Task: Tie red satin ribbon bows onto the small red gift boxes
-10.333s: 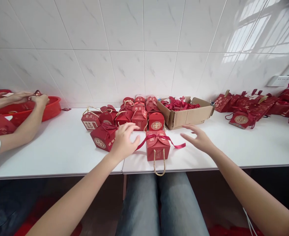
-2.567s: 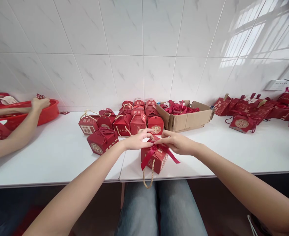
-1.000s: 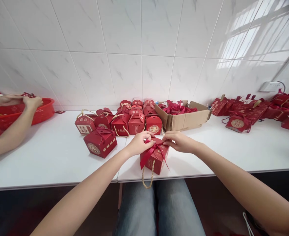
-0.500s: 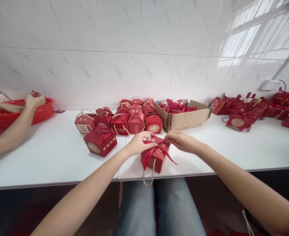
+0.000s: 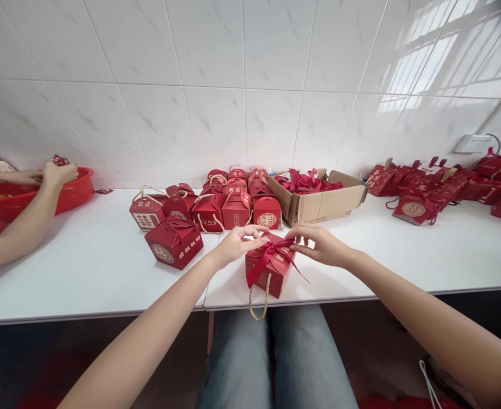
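Observation:
A red gift box (image 5: 271,271) stands near the table's front edge, with a rope handle (image 5: 259,309) hanging over the edge. Tied on its top is a dark red ribbon bow (image 5: 271,250), its tails hanging down the sides. At the bow's left side, my left hand (image 5: 241,244) has its thumb and fingers closed on the ribbon near the knot. My right hand (image 5: 316,243) is at the right side of the bow, fingertips pinching the ribbon's right loop.
Several finished red boxes (image 5: 237,207) stand by the wall, with one box (image 5: 174,243) in front. A cardboard carton (image 5: 331,205) holds red ribbons. More red boxes (image 5: 414,210) are at right. Another person's hands (image 5: 58,173) work over a red basin (image 5: 82,186) at left.
The bow's loops are spread wider, with the right loop drawn toward my right hand. My left thumb has shifted slightly up. The view has tilted a little.

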### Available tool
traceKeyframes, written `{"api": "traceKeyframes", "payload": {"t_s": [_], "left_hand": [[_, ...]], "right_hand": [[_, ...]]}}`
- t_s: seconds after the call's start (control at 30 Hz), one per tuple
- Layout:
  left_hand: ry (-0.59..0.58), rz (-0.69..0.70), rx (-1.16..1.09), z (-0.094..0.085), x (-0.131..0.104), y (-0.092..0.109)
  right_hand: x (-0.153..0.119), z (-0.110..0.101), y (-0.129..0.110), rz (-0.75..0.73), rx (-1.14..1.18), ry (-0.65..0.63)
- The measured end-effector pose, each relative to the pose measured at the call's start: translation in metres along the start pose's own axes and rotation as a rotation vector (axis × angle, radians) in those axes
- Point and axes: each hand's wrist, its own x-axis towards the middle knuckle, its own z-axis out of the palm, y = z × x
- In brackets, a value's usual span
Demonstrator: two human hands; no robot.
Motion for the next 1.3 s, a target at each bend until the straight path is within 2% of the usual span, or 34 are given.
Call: {"api": "traceKeyframes", "payload": {"t_s": [0.23,0.5,0.67,0.77,0.87,1.0,1.1,1.17,1.3], "left_hand": [[0.019,-0.004,0.003,-0.001,0.001,0.001],[-0.133,-0.005,-0.128,-0.006,0.003,0.007],[-0.073,-0.036,0.068,-0.002,0.007,0.01],[-0.047,-0.008,0.117,0.0,0.007,0.011],[-0.02,0.014,0.132,0.002,0.005,0.01],[0.039,0.019,0.18,0.0,0.005,0.003],[0.025,-0.007,0.169,-0.004,0.003,-0.001],[-0.009,-0.028,0.107,-0.006,0.001,-0.001],[-0.091,-0.029,-0.112,-0.007,0.002,0.004]], "right_hand": [[0.005,-0.005,0.0,-0.055,-0.058,-0.014],[0.01,-0.005,-0.005,0.045,-0.108,-0.077],[0.012,-0.003,-0.007,0.061,-0.097,-0.032],[0.015,-0.003,-0.011,0.046,0.088,0.013],[0.017,-0.002,-0.013,0.064,0.242,0.003],[0.019,-0.003,-0.008,0.02,0.09,-0.039],[0.019,-0.002,-0.004,-0.014,-0.033,-0.093],[0.02,0.001,-0.004,-0.022,0.038,-0.079],[0.024,0.008,-0.005,0.06,0.392,-0.016]]}}
